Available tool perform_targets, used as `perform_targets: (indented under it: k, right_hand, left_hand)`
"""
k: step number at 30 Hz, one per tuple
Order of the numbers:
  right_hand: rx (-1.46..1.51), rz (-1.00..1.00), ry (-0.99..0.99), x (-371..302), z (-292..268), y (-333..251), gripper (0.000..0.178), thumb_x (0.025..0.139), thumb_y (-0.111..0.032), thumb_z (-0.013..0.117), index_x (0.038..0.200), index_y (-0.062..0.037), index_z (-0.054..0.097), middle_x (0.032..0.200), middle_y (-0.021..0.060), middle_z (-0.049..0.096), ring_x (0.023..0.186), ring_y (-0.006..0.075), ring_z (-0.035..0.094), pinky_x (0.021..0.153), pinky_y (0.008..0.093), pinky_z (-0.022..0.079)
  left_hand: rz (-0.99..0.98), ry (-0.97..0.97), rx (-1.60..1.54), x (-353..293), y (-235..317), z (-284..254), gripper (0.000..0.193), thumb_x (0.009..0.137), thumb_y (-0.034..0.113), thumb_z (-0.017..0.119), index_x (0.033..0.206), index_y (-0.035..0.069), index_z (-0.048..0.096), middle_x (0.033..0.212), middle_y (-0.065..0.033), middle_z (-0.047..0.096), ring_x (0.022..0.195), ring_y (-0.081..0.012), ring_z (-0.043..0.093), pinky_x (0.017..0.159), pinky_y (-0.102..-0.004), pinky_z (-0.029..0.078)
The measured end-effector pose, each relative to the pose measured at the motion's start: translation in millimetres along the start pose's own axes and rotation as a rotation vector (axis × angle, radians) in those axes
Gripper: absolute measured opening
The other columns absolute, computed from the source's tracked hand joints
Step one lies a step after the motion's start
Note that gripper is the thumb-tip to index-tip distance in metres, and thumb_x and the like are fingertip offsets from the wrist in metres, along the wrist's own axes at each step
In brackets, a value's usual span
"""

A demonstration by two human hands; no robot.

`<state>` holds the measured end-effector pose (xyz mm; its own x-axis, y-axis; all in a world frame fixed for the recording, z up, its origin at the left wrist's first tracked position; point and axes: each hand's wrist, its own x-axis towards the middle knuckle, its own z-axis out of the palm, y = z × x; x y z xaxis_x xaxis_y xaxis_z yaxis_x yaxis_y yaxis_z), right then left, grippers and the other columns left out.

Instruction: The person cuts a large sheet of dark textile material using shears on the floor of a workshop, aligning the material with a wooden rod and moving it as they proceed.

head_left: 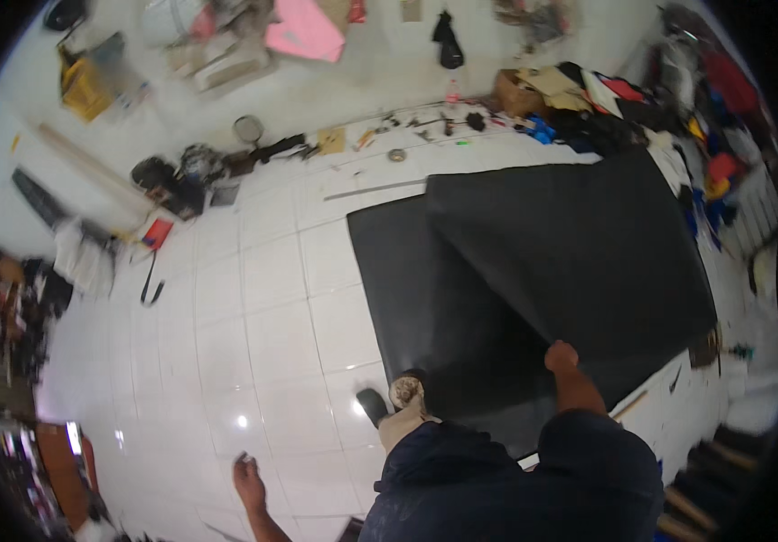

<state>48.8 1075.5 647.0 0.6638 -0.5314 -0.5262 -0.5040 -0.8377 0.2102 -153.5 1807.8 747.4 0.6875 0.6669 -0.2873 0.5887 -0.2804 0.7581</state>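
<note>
A large black sheet (588, 244), smooth like synthetic leather, covers the right part of the tiled floor. My right hand (562, 355) is closed on its near-left edge and lifts it, so a slanting fold runs up to the far left corner. Beneath lies more black sheet (393, 280); whether it is a second piece or the same one folded, I cannot tell. My left hand (248, 479) hangs over bare tiles at the lower left, fingers curled round something small and pale that I cannot make out. One foot (407, 393) stands at the sheet's near-left edge.
A long metal ruler or strip (375, 190) and a roll of tape (396, 155) lie beyond the sheet. Small tools line the far wall. Heaped fabric and bags (723, 135) crowd the right. A red item with a black strap (158, 233) lies at left.
</note>
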Motion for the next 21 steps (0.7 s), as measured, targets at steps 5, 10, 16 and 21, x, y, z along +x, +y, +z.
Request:
perform_targets:
  k: [5,10,16,21]
  right_hand:
    - [0.149,0.099,-0.006,-53,-7,-65,0.034,0.092,-0.026,0.048,0.112,-0.0031,0.062,0.115,0.0185,0.065,0.108,0.0353,0.063,0.092,0.0436,0.051]
    - [0.365,0.124,-0.037,-141,16,-125,0.031,0.092,-0.024,0.048,0.112,-0.0028,0.059,0.111,0.0193,0.066,0.105,0.0363,0.064,0.088,0.0461,0.052]
    - [0.49,0.276,0.209,-245,37,-168,0.029,0.088,-0.019,0.053,0.108,-0.0007,0.063,0.088,0.0189,0.07,0.09,0.0355,0.07,0.075,0.0484,0.054]
    - [0.633,0.319,0.234,-291,18,-236,0.024,0.088,-0.021,0.053,0.103,-0.0041,0.062,0.086,0.0191,0.071,0.082,0.0346,0.07,0.072,0.0491,0.054]
  left_hand:
    - [-0.017,-0.39,0.413,62,-55,17,0.029,0.095,0.026,0.058,0.108,0.001,0.062,0.084,-0.0064,0.066,0.07,-0.0142,0.059,0.061,-0.0285,0.046]
    - [-0.005,-0.698,0.459,185,4,33,0.031,0.094,0.028,0.058,0.107,0.001,0.063,0.085,-0.0074,0.066,0.07,-0.0159,0.059,0.061,-0.0304,0.047]
    - [0.166,-0.949,0.563,316,85,86,0.034,0.094,0.031,0.059,0.107,0.001,0.064,0.086,-0.0086,0.066,0.071,-0.0179,0.06,0.06,-0.0326,0.049]
    - [0.37,-1.091,0.631,435,162,126,0.036,0.094,0.033,0.059,0.107,0.0,0.065,0.087,-0.0096,0.067,0.071,-0.0196,0.061,0.06,-0.0345,0.05]
